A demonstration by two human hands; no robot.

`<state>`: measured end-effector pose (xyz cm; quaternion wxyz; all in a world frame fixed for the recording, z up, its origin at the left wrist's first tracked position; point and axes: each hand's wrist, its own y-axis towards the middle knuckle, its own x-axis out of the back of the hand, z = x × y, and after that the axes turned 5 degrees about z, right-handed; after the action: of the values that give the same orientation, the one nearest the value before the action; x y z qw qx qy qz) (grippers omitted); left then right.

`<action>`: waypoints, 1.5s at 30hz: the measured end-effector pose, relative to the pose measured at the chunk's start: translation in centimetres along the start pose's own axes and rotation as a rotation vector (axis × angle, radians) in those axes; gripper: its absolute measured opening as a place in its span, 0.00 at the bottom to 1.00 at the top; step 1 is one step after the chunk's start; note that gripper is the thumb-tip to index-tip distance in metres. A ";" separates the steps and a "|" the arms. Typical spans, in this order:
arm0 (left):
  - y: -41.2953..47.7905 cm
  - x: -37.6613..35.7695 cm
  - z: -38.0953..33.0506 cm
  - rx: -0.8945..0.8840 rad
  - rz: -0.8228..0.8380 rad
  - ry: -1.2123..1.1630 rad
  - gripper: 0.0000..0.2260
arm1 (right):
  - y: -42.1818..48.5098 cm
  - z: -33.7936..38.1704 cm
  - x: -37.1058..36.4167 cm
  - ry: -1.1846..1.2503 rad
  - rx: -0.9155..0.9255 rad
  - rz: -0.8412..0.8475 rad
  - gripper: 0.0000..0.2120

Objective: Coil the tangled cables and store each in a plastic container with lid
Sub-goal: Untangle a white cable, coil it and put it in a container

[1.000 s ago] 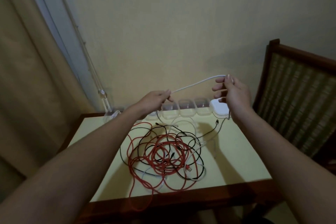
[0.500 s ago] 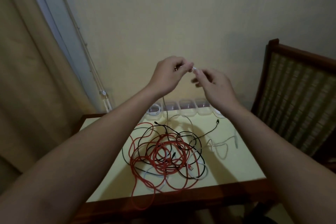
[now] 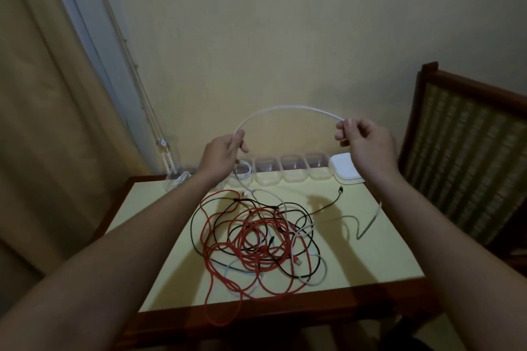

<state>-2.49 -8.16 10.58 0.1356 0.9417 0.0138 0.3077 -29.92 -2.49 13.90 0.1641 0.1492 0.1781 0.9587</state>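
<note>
Your left hand and right hand each pinch the white cable, which arches between them above the far row of clear containers. It looks light and springy, and it holds its curve, so loops will likely spring open unless you pinch each turn where it crosses. Its loose tail trails down onto the table, close to the right edge, and could slide off. The tangle of red, black and white cables lies mid-table, with one red loop over the near edge. You have free room above the table. The chair crowds the right and the wall stands just behind the containers.
</note>
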 end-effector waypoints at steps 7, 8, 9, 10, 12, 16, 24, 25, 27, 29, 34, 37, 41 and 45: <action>1.9 0.1 -6.7 -0.300 -0.005 0.152 0.20 | -0.4 1.1 -2.0 -0.029 0.044 0.128 0.14; 2.2 0.0 -7.3 -0.358 0.010 0.207 0.20 | -0.3 1.6 -2.2 -0.001 0.062 0.128 0.12; 2.4 0.0 -7.7 -0.403 0.024 0.249 0.20 | -0.3 2.1 -2.3 0.030 0.079 0.136 0.09; 2.7 -0.1 -7.9 -0.428 0.032 0.273 0.19 | -0.2 2.5 -2.3 0.054 0.088 0.150 0.09; 2.8 -0.4 -7.3 -0.431 0.048 0.282 0.18 | 0.0 2.5 -2.4 0.051 0.087 0.177 0.12; 1.0 -3.3 -2.7 -0.212 0.191 0.234 0.17 | -0.2 1.1 -2.4 -0.029 0.064 0.169 0.15; -3.5 -8.0 6.3 0.140 0.366 0.173 0.12 | -0.7 -1.8 -1.6 -0.171 -0.024 0.198 0.13; -3.4 -8.0 5.9 0.169 0.331 0.067 0.12 | -0.7 -2.4 -1.5 -0.216 -0.024 0.216 0.14; -2.9 -7.7 4.7 0.221 0.256 -0.157 0.12 | -0.7 -3.6 -1.5 -0.308 -0.039 0.236 0.14; -2.2 -6.8 3.7 0.227 0.189 -0.231 0.12 | -1.0 -4.7 -1.7 -0.370 -0.075 0.246 0.14; -1.5 -5.3 2.9 0.255 0.155 -0.377 0.15 | -2.4 -6.0 -2.6 -0.437 -0.100 0.282 0.12; -2.0 -5.7 4.3 0.322 0.226 -0.292 0.17 | -2.8 -5.9 -3.1 -0.419 -0.121 0.298 0.11; -3.7 -7.7 7.8 0.365 0.376 -0.132 0.15 | -3.4 -5.6 -3.5 -0.401 -0.115 0.299 0.12; -5.6 -9.3 9.8 0.441 0.427 -0.096 0.10 | -4.2 -5.9 -3.5 -0.408 -0.118 0.323 0.12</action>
<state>-4.01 -6.18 -3.84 -0.1393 0.9435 -0.1241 0.2739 -27.67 -1.78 6.22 0.0498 0.3558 0.0588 0.9314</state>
